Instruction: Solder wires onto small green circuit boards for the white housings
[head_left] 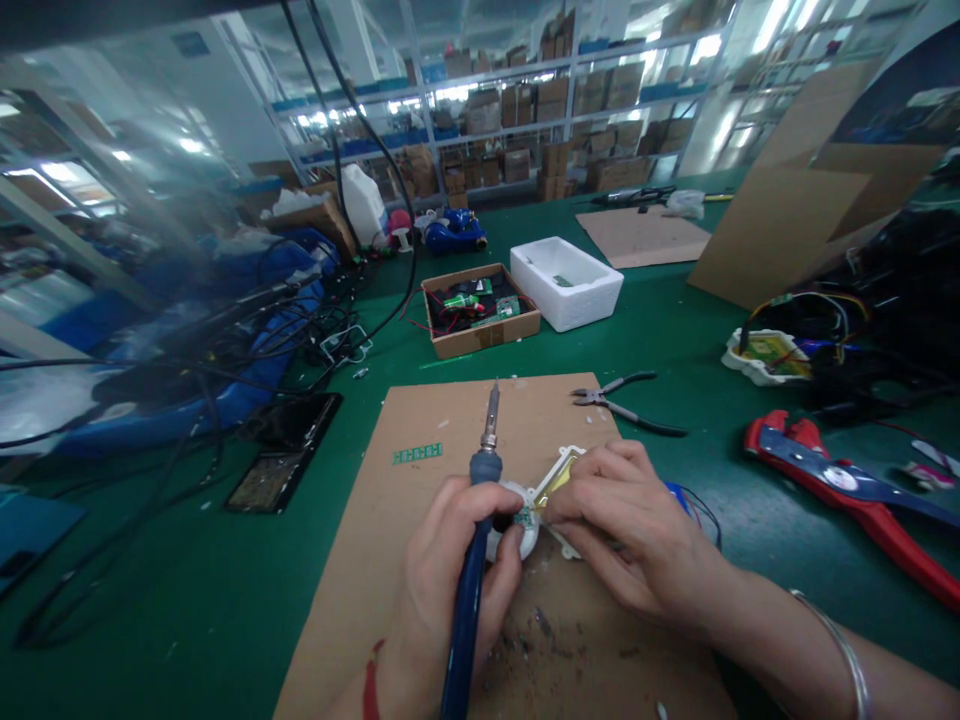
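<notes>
My left hand is closed around a white round plastic housing, its thumb and fingertip pressing at a small green circuit board inside. A blue-handled soldering iron also rests in that hand, across the fingers, its metal tip pointing away from me. My right hand has its fingertips pinched together at the housing's right edge; what they hold is too small to see. Partly under the right hand is a white plastic frame with a yellowish inside. A blue part with thin wires shows behind that hand.
Cardboard covers the green table here, bearing a green board strip and cutting pliers. Beyond stand a box of electronics and a white foam box. Red wire strippers lie right, a solder tray left.
</notes>
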